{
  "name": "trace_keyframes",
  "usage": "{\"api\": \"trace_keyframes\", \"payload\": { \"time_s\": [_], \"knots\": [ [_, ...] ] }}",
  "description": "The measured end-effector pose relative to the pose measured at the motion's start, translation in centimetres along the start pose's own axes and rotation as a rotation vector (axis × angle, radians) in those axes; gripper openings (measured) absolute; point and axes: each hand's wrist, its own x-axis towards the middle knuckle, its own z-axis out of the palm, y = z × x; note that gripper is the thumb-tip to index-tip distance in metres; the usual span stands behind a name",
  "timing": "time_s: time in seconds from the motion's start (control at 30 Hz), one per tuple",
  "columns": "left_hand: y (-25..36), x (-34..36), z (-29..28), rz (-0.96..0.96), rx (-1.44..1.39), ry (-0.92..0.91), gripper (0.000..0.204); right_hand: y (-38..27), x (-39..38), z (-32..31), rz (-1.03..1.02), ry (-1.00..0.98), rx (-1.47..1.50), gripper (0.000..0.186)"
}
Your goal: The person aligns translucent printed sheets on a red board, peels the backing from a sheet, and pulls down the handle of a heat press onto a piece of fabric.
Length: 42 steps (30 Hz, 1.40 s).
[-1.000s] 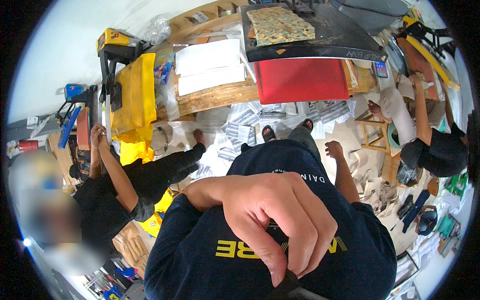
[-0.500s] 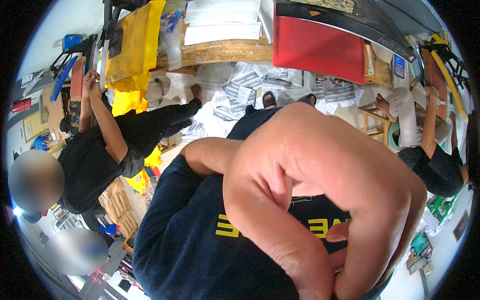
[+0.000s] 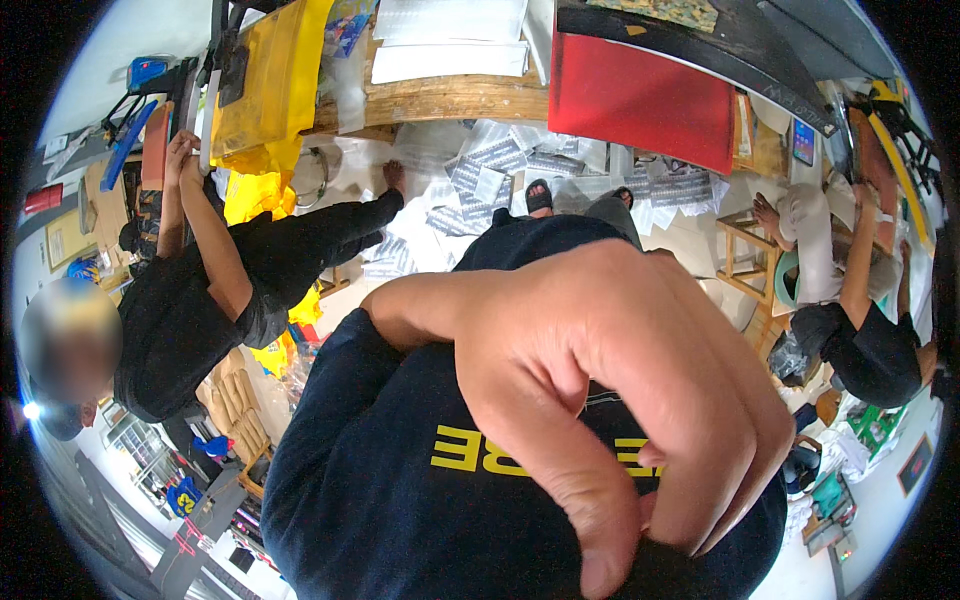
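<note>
My left hand is raised close to the camera, covering the middle of the view. Its forearm comes out of the dark sleeve at the left. The fingers are bent and curled downward, and the thumb hangs apart from them with a gap between. I see nothing held; the inner fingertips are partly hidden. Behind the hand is my dark navy shirt with yellow lettering. My right hand is not in view. Ahead, a red screen-like panel leans at the edge of a wooden table.
White sheets lie on the table, and printed sheets cover the floor by my feet. A co-worker at the left holds a frame by a yellow panel. Another person works at the right near a wooden stool.
My left hand has moved a little left and lower away from the camera. Its thumb and index finger, close together before, are now apart. The co-workers' hands stay about where they were.
</note>
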Motion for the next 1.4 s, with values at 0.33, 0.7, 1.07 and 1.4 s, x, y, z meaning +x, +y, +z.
{"api": "trace_keyframes", "payload": {
  "time_s": [0.33, 0.7, 1.07, 1.4],
  "knots": [
    [1.3, -0.3, 1.0, -0.162, -0.013, -0.066, 0.032, -0.7, 2.0, -1.9, -0.349, -0.155, -0.513, 0.025],
    [2.6, -0.4, 0.7, -0.322, 0.214, -0.338, 0.036, -3.4, 0.8, -0.6, -0.182, -0.104, -0.432, 0.034],
    [3.6, 0.1, 0.0, -0.191, 0.193, -0.377, 0.030, -4.9, -1.2, -1.9, 0.109, -0.039, -0.065, 0.020],
    [7.2, 0.7, -3.3, -0.392, 0.337, -0.299, 0.022, -0.9, -0.7, 1.0, -0.244, -0.127, -0.195, 0.022]
  ]
}}
